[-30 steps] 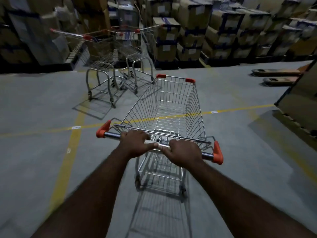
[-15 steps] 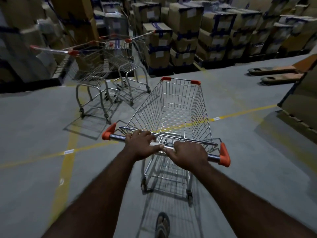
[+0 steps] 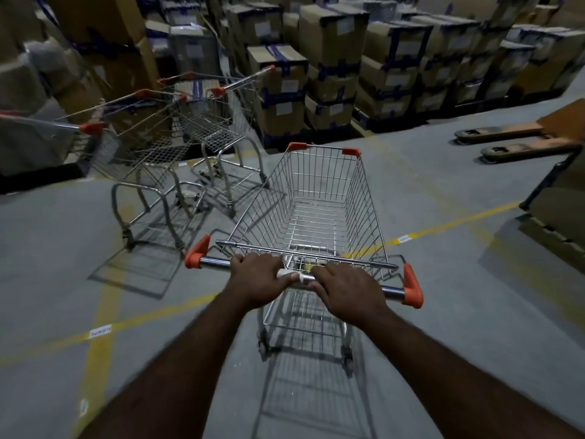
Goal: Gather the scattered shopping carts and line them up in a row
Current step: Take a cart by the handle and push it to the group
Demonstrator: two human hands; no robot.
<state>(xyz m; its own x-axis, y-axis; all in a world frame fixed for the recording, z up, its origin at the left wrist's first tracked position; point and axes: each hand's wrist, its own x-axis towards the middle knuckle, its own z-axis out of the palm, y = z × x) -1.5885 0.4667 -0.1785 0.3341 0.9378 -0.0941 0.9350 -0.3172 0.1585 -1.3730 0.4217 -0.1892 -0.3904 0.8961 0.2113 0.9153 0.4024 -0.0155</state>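
Both arms reach forward at frame centre; left hand [image 3: 258, 280] and right hand [image 3: 346, 291] grasp the cart handle [image 3: 304, 278], knuckles up.

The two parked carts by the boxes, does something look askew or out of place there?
Yes. The nearer parked cart and the farther cart stand at different angles, baskets crowded together, not in a straight row. The third cart, held by the left hand and right hand, is not yet lined up with them.
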